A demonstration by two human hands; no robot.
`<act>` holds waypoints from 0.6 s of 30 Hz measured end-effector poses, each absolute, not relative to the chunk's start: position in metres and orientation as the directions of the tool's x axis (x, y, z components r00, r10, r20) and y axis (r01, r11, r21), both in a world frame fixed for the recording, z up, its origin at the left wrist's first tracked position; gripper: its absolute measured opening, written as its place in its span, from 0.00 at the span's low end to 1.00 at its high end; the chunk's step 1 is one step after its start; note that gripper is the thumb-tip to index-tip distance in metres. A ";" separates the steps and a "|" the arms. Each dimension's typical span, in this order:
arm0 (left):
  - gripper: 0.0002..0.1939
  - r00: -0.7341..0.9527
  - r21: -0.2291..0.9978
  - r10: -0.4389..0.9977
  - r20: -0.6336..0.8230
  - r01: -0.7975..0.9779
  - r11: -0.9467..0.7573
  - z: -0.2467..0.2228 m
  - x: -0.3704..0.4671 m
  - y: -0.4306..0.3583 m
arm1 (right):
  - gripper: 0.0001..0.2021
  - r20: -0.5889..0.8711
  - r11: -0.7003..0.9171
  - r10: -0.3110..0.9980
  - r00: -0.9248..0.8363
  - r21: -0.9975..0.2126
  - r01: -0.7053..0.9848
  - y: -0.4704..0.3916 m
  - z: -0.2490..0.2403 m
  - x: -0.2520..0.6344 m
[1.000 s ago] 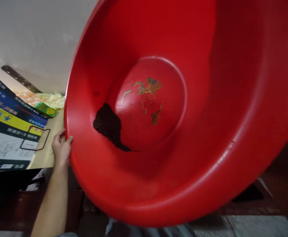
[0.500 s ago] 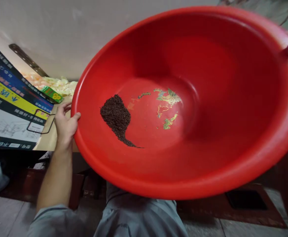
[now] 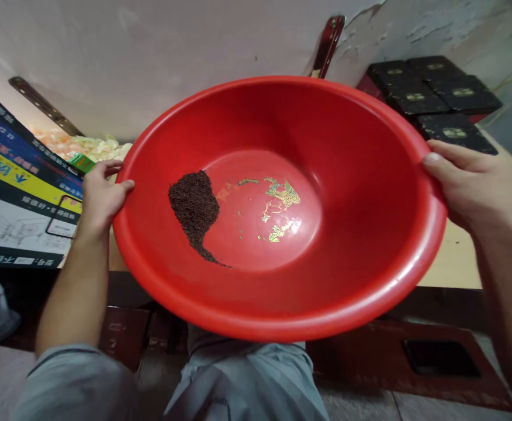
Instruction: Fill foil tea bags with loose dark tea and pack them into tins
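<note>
Centrally in the frame, we hold a red basin (image 3: 277, 329), its open side facing us; whether its underside touches the table (image 3: 460, 257) cannot be determined. Dark, loose material (image 3: 194, 204) lies heaped at left inside the basin, narrowing to a thin trail toward lower centre. Beside it, a worn gold print (image 3: 284, 196) marks the basin floor. At centre left, our left hand (image 3: 101, 196) is clamped on the rim, thumb near the edge. At right, our right hand (image 3: 469, 175) grips the opposite rim, thumb on the edge; its lower fingers are hidden. Outward of the left hand, we see a printed panel (image 3: 23, 181) and a green packet (image 3: 82, 162). Dark boxes (image 3: 418, 93) stand grouped at upper right, near the wall (image 3: 186, 47).
</note>
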State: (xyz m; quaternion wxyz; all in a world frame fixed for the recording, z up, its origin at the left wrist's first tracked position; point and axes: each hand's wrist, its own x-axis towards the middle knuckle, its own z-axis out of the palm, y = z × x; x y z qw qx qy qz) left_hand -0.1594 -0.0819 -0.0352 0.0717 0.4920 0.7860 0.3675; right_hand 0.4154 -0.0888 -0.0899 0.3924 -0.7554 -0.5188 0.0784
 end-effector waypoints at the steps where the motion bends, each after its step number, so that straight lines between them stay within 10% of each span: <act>1: 0.29 -0.494 0.628 0.832 0.252 0.738 0.248 -0.035 -0.160 -0.081 | 0.22 0.197 -0.193 0.844 0.499 -0.756 0.625 -0.086 -0.088 0.412; 4: 0.28 -0.439 0.578 0.856 0.274 0.787 0.218 -0.037 -0.161 -0.078 | 0.23 0.052 -0.287 0.810 0.585 -0.834 0.472 -0.078 -0.074 0.396; 13: 0.27 -0.378 0.592 0.878 0.293 0.793 0.144 -0.047 -0.167 -0.067 | 0.29 0.040 -0.500 0.808 0.588 -0.483 0.719 -0.062 -0.047 0.384; 18: 0.31 -0.286 0.427 0.917 0.277 0.892 0.149 -0.020 -0.155 -0.049 | 0.34 0.300 -0.282 0.910 0.287 -0.063 0.957 -0.059 -0.030 0.360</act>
